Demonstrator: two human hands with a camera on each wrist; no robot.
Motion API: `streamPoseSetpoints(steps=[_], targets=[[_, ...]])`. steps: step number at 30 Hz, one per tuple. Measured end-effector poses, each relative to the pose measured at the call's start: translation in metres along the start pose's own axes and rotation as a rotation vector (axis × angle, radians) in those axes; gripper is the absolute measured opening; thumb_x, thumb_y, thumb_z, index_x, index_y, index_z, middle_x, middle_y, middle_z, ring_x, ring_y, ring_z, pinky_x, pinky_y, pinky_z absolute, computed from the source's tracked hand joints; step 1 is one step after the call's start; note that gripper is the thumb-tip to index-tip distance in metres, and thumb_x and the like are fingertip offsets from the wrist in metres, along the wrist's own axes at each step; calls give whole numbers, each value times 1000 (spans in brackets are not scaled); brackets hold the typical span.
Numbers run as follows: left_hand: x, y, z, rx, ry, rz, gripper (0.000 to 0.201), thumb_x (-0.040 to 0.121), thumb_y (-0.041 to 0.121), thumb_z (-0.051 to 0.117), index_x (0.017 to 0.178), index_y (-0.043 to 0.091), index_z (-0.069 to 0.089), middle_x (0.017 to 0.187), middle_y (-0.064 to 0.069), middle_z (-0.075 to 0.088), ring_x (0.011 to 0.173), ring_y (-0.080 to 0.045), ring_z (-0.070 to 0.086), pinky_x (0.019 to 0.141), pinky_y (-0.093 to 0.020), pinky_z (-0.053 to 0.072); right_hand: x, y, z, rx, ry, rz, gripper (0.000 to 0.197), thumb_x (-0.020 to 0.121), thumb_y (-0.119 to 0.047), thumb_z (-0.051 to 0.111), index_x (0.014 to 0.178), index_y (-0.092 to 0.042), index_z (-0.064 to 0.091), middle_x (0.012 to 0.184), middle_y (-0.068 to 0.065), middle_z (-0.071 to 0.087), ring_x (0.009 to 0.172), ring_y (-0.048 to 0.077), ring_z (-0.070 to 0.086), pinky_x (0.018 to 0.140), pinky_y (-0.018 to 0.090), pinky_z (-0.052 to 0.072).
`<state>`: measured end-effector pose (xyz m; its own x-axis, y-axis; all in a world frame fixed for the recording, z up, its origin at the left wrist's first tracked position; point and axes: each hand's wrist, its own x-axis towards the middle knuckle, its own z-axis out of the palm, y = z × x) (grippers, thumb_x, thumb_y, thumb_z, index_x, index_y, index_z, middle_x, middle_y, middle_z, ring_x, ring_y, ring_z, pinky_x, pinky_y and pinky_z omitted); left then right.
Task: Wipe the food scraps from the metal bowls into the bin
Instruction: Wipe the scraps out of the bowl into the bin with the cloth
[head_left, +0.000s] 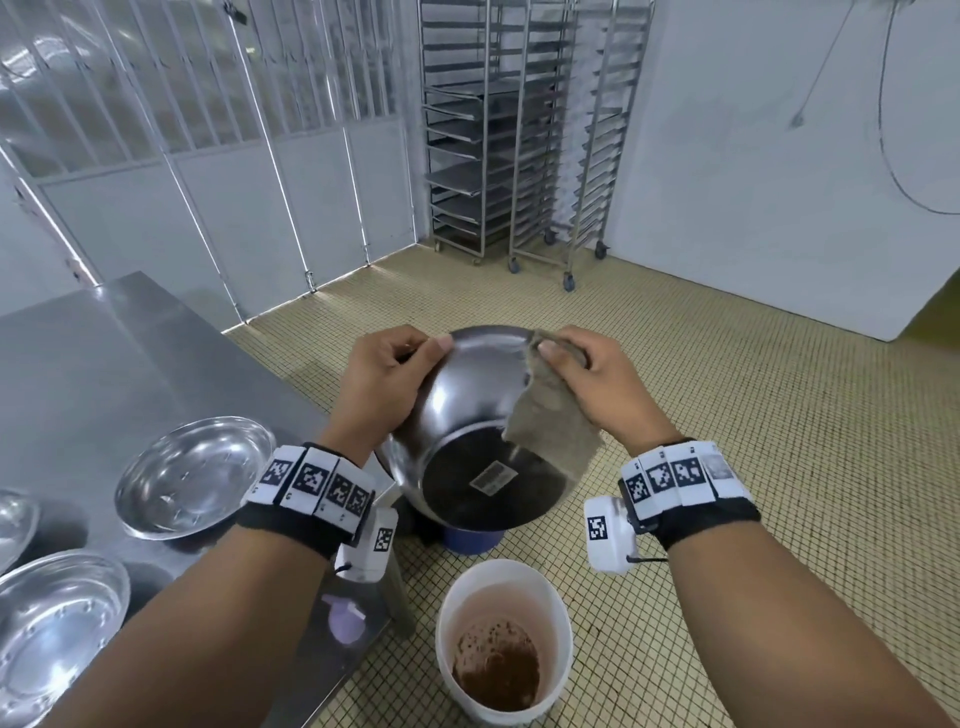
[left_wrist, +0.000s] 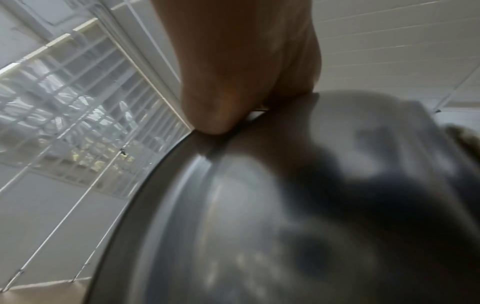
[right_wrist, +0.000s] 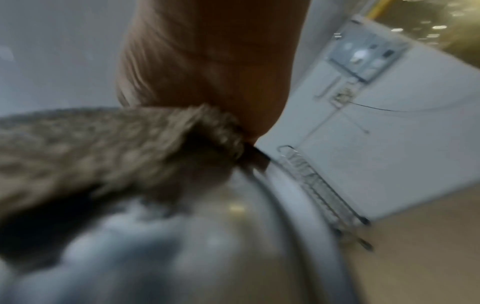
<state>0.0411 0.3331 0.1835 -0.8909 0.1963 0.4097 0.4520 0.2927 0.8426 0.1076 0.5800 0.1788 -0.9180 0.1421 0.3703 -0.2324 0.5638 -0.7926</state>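
Observation:
A large metal bowl (head_left: 467, 415) is tipped away from me in mid-air, its dark base with a label facing me. My left hand (head_left: 387, 374) grips its rim on the left, thumb on the outside. My right hand (head_left: 587, 374) holds the right rim and pinches a grey-brown cloth (head_left: 550, 415) that hangs down over the bowl's outside. In the left wrist view the thumb (left_wrist: 213, 102) presses the bowl (left_wrist: 285, 205) at its rim. The right wrist view is blurred and shows the cloth (right_wrist: 103, 148) on the bowl (right_wrist: 207, 246). A white bin (head_left: 457, 597) with brown scraps stands on the floor below.
A steel table (head_left: 104, 364) on my left carries three empty metal bowls (head_left: 195, 475), two of them cut by the frame's edge. A blue container (head_left: 472, 540) sits under the held bowl. Wheeled tray racks (head_left: 519, 130) stand against the far wall across the tiled floor.

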Motion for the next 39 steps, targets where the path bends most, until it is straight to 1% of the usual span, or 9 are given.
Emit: streamPoseSetpoints(steps=[5,10,14,19,22,25,32,35,39], targets=[[-1,-11,-5,-75,76,-110,26,97,33,73,73,23,71,65,0,70,56,-8,60,54,-26,48,-14,14,3,178,94,137,28,104,-29,56,82,-15,67,70,-7,61,61,2,57,61,20,47],[4,-6,-6,204,-160,24,26,98,39,68,83,18,72,73,2,69,69,-15,63,62,-31,46,-5,7,0,76,42,59,13,101,-33,62,103,-28,74,93,-12,74,86,5,70,79,29,55],[6,8,8,253,-215,87,25,97,37,70,74,28,65,65,13,62,59,2,55,55,-12,36,0,-6,10,-62,-14,-46,9,98,-33,66,102,-30,73,95,-18,72,92,1,66,87,31,53],[8,2,7,111,-126,10,26,93,36,76,73,21,71,66,4,70,58,-5,60,54,-15,44,-6,-1,9,0,17,-24,8,99,-33,65,101,-36,72,93,-23,72,90,-2,66,80,19,49],[6,-2,4,41,-54,-47,26,93,35,77,78,14,74,70,-3,73,62,-16,66,54,-19,48,-13,10,11,84,45,47,12,101,-36,61,98,-35,73,92,-14,73,88,9,69,82,38,57],[3,-4,7,53,-55,-80,26,94,34,75,78,14,73,71,-3,73,61,-12,64,55,-19,48,-12,14,13,79,62,70,15,102,-35,60,99,-29,74,90,-8,73,87,15,70,84,47,58],[5,3,23,85,-95,-36,25,95,37,74,78,19,74,69,4,71,65,-11,65,58,-22,48,13,-10,9,-167,-15,-75,11,97,-38,65,99,-31,73,92,-21,70,89,-2,63,81,25,48],[8,5,16,38,-51,-59,23,93,37,76,77,19,75,69,5,73,64,-11,67,56,-18,49,7,-2,6,-56,52,-34,12,98,-35,65,100,-29,75,90,-19,71,88,-1,65,81,23,50],[11,0,7,-10,50,-130,27,91,37,78,71,22,70,61,14,69,54,1,60,50,-12,43,-10,15,6,160,104,130,17,102,-36,59,92,-30,72,81,-17,70,79,7,68,76,35,56]])
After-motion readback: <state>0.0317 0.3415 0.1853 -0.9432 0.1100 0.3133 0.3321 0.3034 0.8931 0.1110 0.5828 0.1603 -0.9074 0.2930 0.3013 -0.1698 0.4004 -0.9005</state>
